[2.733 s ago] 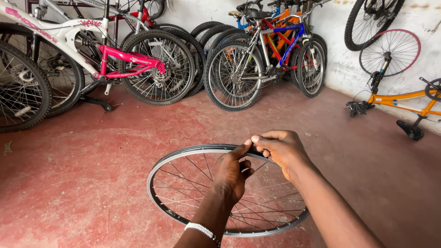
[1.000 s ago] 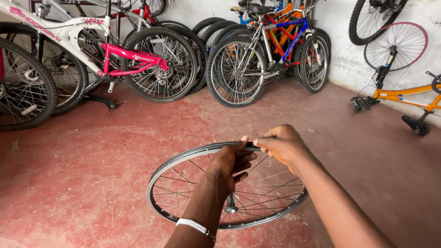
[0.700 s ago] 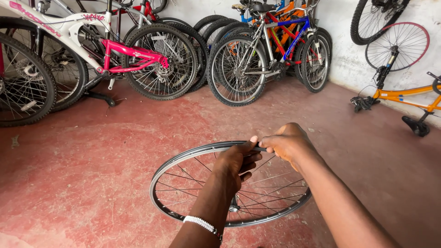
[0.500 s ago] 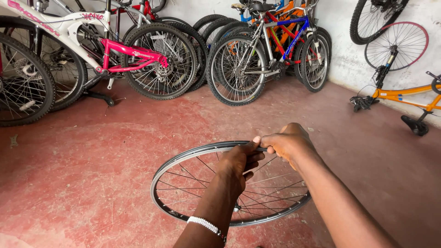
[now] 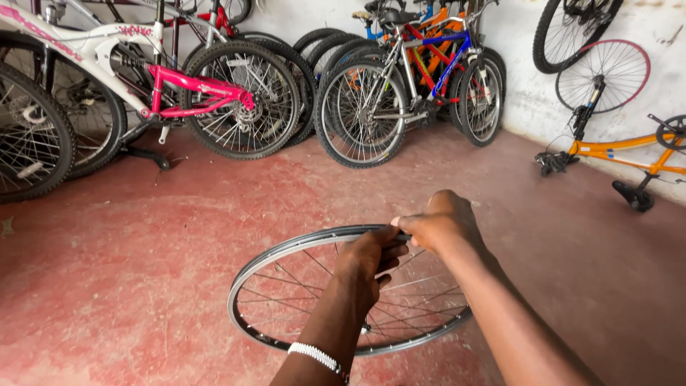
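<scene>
As the view settles a touch closer than a moment ago, the bare silver spoked bicycle wheel rim [image 5: 286, 261] sits much where it was, held off the worn red concrete floor [image 5: 143, 271] at its far edge, so the grip work at that top arc is carrying on rather than finishing; the left hand [image 5: 370, 257] is curled shut on the rim's upper edge, a white beaded bracelet [image 5: 314, 354] at the wrist, and the right hand [image 5: 439, 225] is closed just beside it, pinching the same stretch; the rim looks tyreless, thin spokes fanning to a small hub, tilted toward us, with the pink-and-white bicycle [image 5: 179, 86] parked well behind
</scene>
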